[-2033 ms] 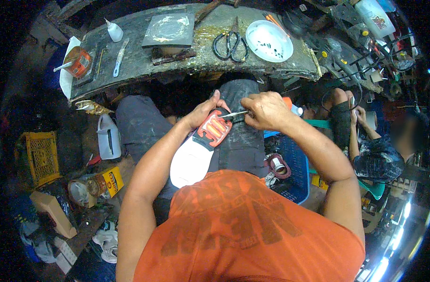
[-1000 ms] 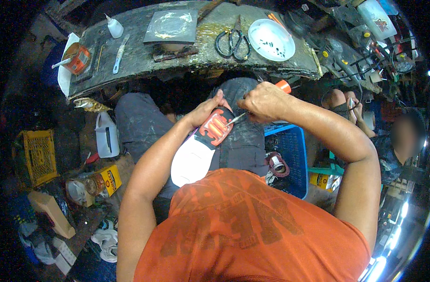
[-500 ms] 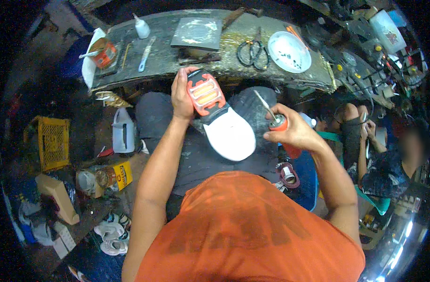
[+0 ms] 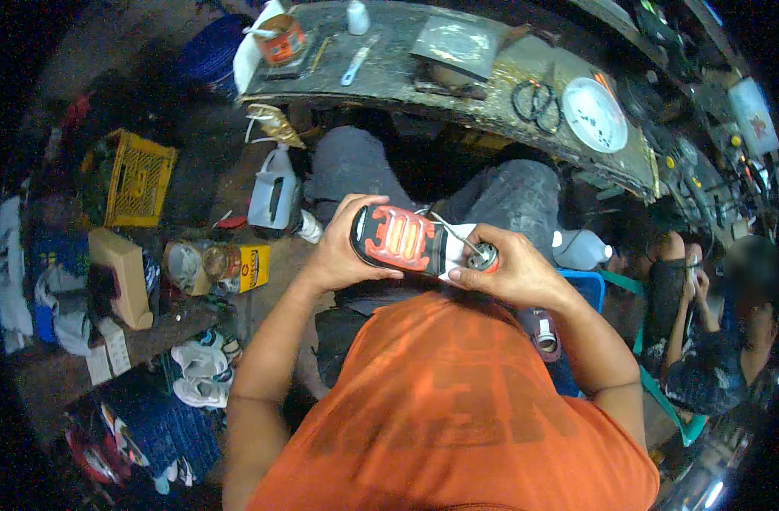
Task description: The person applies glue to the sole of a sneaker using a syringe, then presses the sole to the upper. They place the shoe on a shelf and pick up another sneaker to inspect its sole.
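My left hand (image 4: pixel 343 247) grips the heel of a shoe (image 4: pixel 400 238), sole up, with a black and orange-red tread and a white forepart. It sits over my lap, close to my chest. My right hand (image 4: pixel 513 272) holds a small round can (image 4: pixel 485 255) with an orange rim at the toe end of the shoe. A thin brush handle (image 4: pixel 452 233) slants out of the can across the white sole. Both hands are at the same height, about a shoe length apart.
A worn workbench (image 4: pixel 492 72) runs across the top with scissors (image 4: pixel 534 98), a white dish (image 4: pixel 595 115), an orange tin (image 4: pixel 280 41) and a flat slab (image 4: pixel 458 43). A yellow crate (image 4: pixel 138 179), a grey jug (image 4: pixel 273 198) and shoes (image 4: pixel 200 370) lie left. Another person (image 4: pixel 730 332) sits right.
The shoe has come down from arm's length toward my chest and now lies crosswise. My right hand with the can and brush has moved left, up against the toe end.
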The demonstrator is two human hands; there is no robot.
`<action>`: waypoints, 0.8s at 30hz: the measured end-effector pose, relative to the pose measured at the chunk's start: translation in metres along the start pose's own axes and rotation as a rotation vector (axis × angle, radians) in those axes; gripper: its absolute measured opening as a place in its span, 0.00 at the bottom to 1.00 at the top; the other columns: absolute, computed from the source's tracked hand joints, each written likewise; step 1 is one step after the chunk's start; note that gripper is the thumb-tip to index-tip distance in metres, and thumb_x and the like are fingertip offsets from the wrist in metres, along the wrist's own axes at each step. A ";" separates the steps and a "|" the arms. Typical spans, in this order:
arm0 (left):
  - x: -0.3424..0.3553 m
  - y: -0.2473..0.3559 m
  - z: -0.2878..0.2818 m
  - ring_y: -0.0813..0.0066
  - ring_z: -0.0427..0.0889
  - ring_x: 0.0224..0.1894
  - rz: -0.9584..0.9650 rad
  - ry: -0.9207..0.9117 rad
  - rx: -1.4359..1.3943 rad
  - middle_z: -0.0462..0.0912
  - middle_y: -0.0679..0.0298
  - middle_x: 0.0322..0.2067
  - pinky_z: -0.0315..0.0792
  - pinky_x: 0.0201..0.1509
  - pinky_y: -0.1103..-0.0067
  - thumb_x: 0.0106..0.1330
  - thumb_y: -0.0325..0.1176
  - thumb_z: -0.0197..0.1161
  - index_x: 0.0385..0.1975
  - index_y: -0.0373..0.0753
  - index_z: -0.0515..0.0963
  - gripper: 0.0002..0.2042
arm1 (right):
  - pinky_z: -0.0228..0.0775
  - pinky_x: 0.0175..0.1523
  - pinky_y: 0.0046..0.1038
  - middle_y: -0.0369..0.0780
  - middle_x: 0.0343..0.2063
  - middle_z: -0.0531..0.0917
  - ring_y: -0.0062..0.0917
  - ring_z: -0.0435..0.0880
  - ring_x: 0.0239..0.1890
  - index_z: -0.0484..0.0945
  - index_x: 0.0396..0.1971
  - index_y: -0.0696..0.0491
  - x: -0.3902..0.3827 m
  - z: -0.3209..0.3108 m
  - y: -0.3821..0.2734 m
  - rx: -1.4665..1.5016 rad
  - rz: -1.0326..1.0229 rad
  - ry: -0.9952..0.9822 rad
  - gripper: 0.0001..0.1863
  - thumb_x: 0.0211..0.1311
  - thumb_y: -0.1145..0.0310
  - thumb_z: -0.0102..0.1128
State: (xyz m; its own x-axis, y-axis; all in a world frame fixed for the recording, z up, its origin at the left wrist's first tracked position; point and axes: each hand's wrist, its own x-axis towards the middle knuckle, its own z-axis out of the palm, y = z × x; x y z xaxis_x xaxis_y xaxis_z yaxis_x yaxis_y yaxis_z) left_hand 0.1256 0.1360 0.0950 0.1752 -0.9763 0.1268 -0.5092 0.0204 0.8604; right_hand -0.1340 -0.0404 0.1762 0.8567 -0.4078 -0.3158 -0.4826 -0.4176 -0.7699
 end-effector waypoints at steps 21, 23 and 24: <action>-0.024 -0.045 0.029 0.45 0.79 0.65 -0.088 0.252 0.055 0.77 0.49 0.63 0.74 0.70 0.60 0.43 0.41 0.90 0.69 0.38 0.65 0.52 | 0.81 0.42 0.47 0.48 0.29 0.89 0.47 0.89 0.35 0.84 0.34 0.54 0.112 0.009 -0.012 -0.712 -0.228 -0.121 0.11 0.54 0.63 0.65; -0.024 -0.044 0.029 0.45 0.79 0.65 -0.097 0.235 0.054 0.77 0.49 0.63 0.74 0.70 0.60 0.43 0.41 0.90 0.69 0.38 0.64 0.52 | 0.82 0.42 0.48 0.48 0.30 0.89 0.48 0.89 0.34 0.84 0.33 0.54 0.113 0.009 -0.011 -0.739 -0.205 -0.111 0.11 0.54 0.63 0.65; -0.024 -0.044 0.029 0.45 0.79 0.65 -0.112 0.227 0.051 0.77 0.49 0.63 0.74 0.70 0.60 0.43 0.42 0.90 0.69 0.38 0.64 0.52 | 0.82 0.42 0.47 0.48 0.30 0.89 0.48 0.90 0.34 0.84 0.33 0.54 0.113 0.009 -0.011 -0.742 -0.210 -0.122 0.11 0.54 0.63 0.66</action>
State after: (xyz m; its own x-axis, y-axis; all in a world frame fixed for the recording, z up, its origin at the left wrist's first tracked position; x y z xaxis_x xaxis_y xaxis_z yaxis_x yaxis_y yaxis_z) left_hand 0.1200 0.1521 0.0397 0.4142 -0.8986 0.1445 -0.5172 -0.1017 0.8498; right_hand -0.0297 -0.0745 0.1441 0.9367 -0.1861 -0.2966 -0.2670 -0.9276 -0.2613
